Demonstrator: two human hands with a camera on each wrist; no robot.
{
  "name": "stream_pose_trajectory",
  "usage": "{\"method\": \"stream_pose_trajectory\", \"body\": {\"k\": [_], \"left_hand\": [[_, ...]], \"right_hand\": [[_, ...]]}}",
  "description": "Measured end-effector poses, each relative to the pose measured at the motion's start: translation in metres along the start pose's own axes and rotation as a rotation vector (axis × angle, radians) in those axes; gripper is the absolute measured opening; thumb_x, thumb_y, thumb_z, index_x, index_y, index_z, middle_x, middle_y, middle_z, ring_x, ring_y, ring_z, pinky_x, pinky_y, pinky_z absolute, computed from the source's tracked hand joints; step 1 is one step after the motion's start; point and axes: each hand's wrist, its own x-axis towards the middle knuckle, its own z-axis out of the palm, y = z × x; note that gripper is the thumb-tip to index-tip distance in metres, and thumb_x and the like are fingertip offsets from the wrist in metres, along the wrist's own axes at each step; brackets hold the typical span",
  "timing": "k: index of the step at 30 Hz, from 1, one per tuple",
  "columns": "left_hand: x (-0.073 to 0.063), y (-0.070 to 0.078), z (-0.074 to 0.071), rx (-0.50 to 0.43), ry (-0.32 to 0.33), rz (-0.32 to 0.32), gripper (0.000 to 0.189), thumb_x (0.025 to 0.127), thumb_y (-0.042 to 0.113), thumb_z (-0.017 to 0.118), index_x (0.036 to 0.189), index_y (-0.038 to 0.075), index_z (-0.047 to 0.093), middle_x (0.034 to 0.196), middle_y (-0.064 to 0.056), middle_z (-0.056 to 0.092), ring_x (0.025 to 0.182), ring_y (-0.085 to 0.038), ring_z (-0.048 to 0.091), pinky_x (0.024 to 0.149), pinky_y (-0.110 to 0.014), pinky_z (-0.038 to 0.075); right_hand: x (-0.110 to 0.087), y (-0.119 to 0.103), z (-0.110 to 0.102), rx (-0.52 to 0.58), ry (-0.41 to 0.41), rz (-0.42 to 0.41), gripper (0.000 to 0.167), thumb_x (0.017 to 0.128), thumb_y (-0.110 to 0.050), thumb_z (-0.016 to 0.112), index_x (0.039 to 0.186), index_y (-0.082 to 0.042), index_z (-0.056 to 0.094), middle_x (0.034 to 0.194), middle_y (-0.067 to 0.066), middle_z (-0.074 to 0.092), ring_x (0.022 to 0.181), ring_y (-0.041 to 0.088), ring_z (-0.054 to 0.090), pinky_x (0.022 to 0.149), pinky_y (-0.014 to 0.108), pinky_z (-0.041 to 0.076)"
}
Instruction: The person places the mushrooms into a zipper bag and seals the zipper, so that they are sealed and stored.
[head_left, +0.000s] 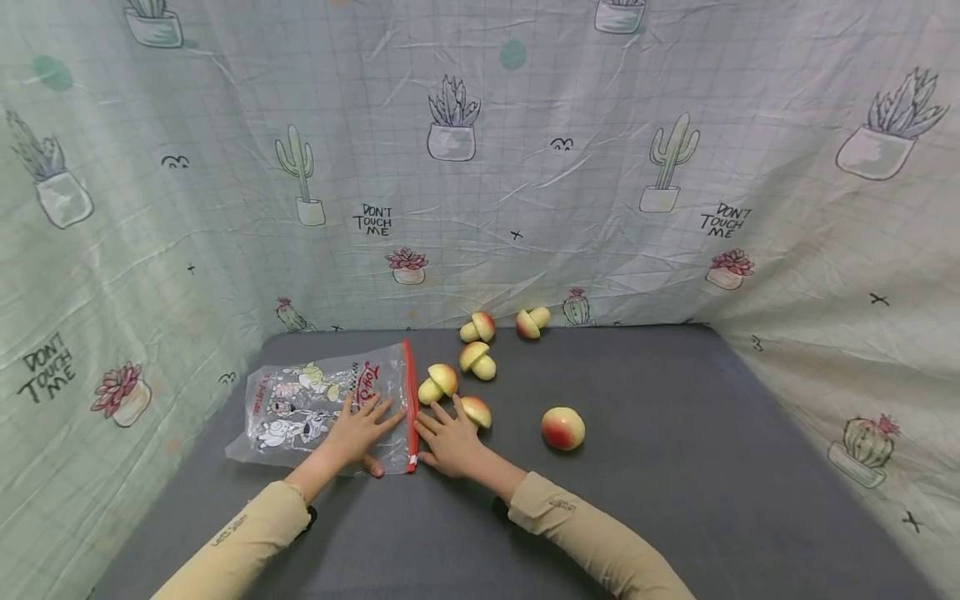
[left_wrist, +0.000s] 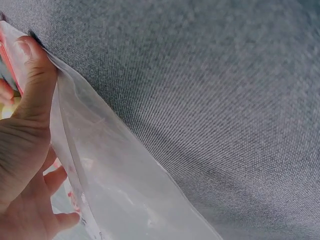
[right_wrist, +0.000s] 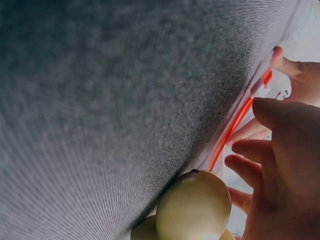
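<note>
A clear printed zip bag (head_left: 300, 408) lies flat on the dark cloth, its red zip strip (head_left: 411, 408) facing right. My left hand (head_left: 356, 435) rests on the bag beside the strip with its fingers spread; in the left wrist view the thumb (left_wrist: 37, 75) lies along the bag's near edge. Just right of the strip, my right hand (head_left: 452, 442) is spread with its fingertips right at the red edge. A toy mushroom (head_left: 477, 412) is partly hidden behind that hand. In the right wrist view, a rounded pale mushroom (right_wrist: 194, 207) sits beside the fingers.
Several more yellow-and-red toy mushrooms lie beyond my right hand, among them one (head_left: 442, 380) near the strip and one (head_left: 533, 322) by the back edge. Another (head_left: 563, 428) stands apart on the right. A patterned curtain (head_left: 510, 192) encloses the back and sides.
</note>
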Motion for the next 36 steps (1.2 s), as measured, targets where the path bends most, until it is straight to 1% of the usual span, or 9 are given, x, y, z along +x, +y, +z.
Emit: {"method": "stream_pose_trajectory", "body": {"k": [5,11,14,18,21,26,28,31,36], "left_hand": [[0.0,0.0,-0.003,0.006,-0.025,-0.004,0.1,0.047,0.061,0.067,0.133,0.014,0.043,0.134,-0.016,0.045,0.124,-0.037,0.039,0.093,-0.065,0.027],[0.001,-0.001,-0.002,-0.01,-0.048,-0.008,0.099,0.048,0.06,0.068,0.132,0.014,0.043,0.134,-0.015,0.044,0.125,-0.037,0.039,0.093,-0.065,0.027],[0.001,-0.004,-0.002,-0.069,-0.058,0.003,0.098,0.051,0.059,0.068,0.133,0.013,0.041,0.135,-0.016,0.042,0.125,-0.038,0.037,0.093,-0.066,0.026],[-0.002,-0.011,-0.001,-0.186,-0.101,0.022,0.094,0.058,0.058,0.066,0.135,0.011,0.038,0.138,-0.018,0.037,0.126,-0.04,0.035,0.093,-0.068,0.024],[-0.005,-0.016,-0.001,-0.255,-0.141,0.02,0.092,0.062,0.058,0.064,0.136,0.011,0.036,0.14,-0.018,0.035,0.126,-0.041,0.034,0.094,-0.068,0.022],[-0.002,-0.018,-0.002,-0.293,-0.168,-0.007,0.076,0.074,0.056,0.055,0.136,0.015,0.039,0.14,-0.017,0.036,0.127,-0.04,0.033,0.094,-0.068,0.021],[0.0,-0.018,-0.001,-0.276,-0.151,-0.018,0.066,0.08,0.054,0.05,0.134,0.017,0.042,0.138,-0.015,0.039,0.126,-0.038,0.036,0.093,-0.067,0.025],[0.005,-0.016,0.003,-0.236,-0.074,-0.022,0.052,0.084,0.048,0.048,0.127,0.019,0.051,0.132,-0.015,0.046,0.121,-0.036,0.043,0.09,-0.064,0.032],[0.011,-0.015,0.011,-0.153,0.091,0.004,0.043,0.08,0.044,0.055,0.115,0.021,0.062,0.124,-0.016,0.052,0.112,-0.035,0.049,0.085,-0.059,0.039]], "right_hand": [[0.004,-0.001,0.001,-0.028,-0.07,-0.019,0.052,0.09,-0.054,0.032,0.136,-0.031,0.036,0.142,-0.016,0.032,0.135,0.013,0.025,0.109,0.047,0.016],[0.008,-0.001,0.002,-0.053,-0.092,-0.045,0.052,0.089,-0.055,0.032,0.136,-0.033,0.036,0.141,-0.018,0.033,0.134,0.011,0.026,0.11,0.046,0.015],[0.01,0.001,0.002,-0.058,-0.12,-0.052,0.053,0.088,-0.056,0.031,0.136,-0.033,0.034,0.142,-0.018,0.032,0.134,0.01,0.027,0.11,0.046,0.015],[0.013,0.002,0.002,-0.07,-0.148,-0.061,0.054,0.087,-0.057,0.031,0.136,-0.035,0.033,0.142,-0.019,0.031,0.134,0.009,0.026,0.11,0.045,0.015],[0.015,0.002,0.002,-0.075,-0.147,-0.075,0.053,0.087,-0.057,0.032,0.136,-0.035,0.034,0.142,-0.019,0.032,0.134,0.009,0.026,0.111,0.044,0.015],[0.017,0.002,0.001,-0.082,-0.136,-0.085,0.053,0.086,-0.057,0.034,0.134,-0.036,0.036,0.139,-0.02,0.035,0.133,0.009,0.028,0.11,0.044,0.017],[0.017,0.002,0.0,-0.087,-0.135,-0.087,0.052,0.086,-0.057,0.035,0.134,-0.035,0.037,0.139,-0.02,0.036,0.133,0.009,0.029,0.11,0.044,0.017],[0.017,0.003,-0.001,-0.092,-0.131,-0.096,0.052,0.087,-0.056,0.035,0.134,-0.035,0.038,0.138,-0.019,0.037,0.132,0.01,0.029,0.11,0.045,0.018],[0.017,0.004,-0.002,-0.088,-0.112,-0.101,0.05,0.086,-0.055,0.037,0.133,-0.035,0.04,0.137,-0.02,0.039,0.131,0.01,0.031,0.109,0.044,0.02]]}}
